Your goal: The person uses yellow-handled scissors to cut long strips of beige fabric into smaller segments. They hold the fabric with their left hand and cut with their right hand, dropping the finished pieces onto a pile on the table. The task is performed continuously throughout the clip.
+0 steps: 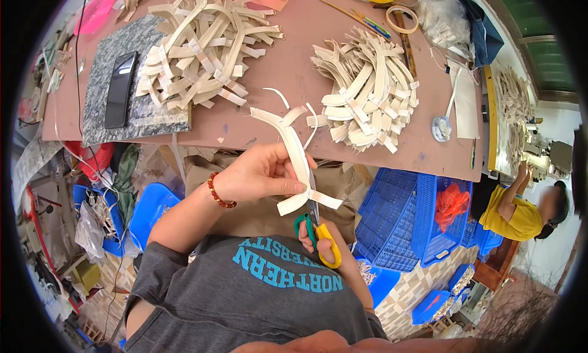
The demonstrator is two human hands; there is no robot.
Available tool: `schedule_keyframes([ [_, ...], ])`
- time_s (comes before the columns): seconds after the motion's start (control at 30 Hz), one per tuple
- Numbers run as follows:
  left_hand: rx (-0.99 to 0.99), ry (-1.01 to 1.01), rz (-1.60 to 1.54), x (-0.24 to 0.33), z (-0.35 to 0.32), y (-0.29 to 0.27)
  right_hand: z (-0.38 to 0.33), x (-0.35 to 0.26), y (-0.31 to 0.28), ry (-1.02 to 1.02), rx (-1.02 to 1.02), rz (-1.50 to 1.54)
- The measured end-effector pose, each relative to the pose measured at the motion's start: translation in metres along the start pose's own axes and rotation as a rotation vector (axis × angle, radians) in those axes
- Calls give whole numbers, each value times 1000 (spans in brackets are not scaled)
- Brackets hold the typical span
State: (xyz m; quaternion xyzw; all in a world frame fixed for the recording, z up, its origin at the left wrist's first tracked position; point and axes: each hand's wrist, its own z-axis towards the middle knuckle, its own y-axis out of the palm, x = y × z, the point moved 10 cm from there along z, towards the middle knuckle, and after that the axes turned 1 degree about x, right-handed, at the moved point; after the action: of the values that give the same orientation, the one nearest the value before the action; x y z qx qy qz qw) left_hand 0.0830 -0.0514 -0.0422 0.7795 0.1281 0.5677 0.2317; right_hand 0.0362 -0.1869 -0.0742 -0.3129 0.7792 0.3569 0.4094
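Note:
My left hand (260,174) pinches a cream webbing strap piece (296,150) by its middle, with its forked ends pointing away from me and toward my body. In my right hand (329,249) are scissors (323,233) with one green and one yellow handle. Their blades point up at the near fork of the strap piece; the exact contact is hard to make out. Two heaps of similar strap pieces lie on the table: a loose heap (205,53) at the left and a denser heap (367,96) at the right. Thin cut-off strips (277,97) lie near the table's front edge.
A black phone (121,90) rests on a grey stone slab (98,111) on the brown table (282,53). Tape roll (402,20) and pens (375,26) lie at the back right. Blue crates (389,221) stand below the table. A person in yellow (508,212) works farther right.

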Motion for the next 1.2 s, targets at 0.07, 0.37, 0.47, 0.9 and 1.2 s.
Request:
schedule_keyframes([
  [0.07, -9, -4, -20, 1, -1, 0, 0, 0, -4, -8, 3, -5],
  [0.37, -19, -10, -2, -2, -1, -2, -5, 13, -17, 85, 54, -55],
  [0.47, 77, 47, -56, 4, 0, -11, -6, 21, -23, 124, 105, -115],
  [0.9, 168, 90, 6, 4, 1, -13, 4, 5, 5, -18, -37, 65],
  [1.2, 122, 82, 37, 2, 0, -4, 1, 15, -1, 8, 3, 12],
])
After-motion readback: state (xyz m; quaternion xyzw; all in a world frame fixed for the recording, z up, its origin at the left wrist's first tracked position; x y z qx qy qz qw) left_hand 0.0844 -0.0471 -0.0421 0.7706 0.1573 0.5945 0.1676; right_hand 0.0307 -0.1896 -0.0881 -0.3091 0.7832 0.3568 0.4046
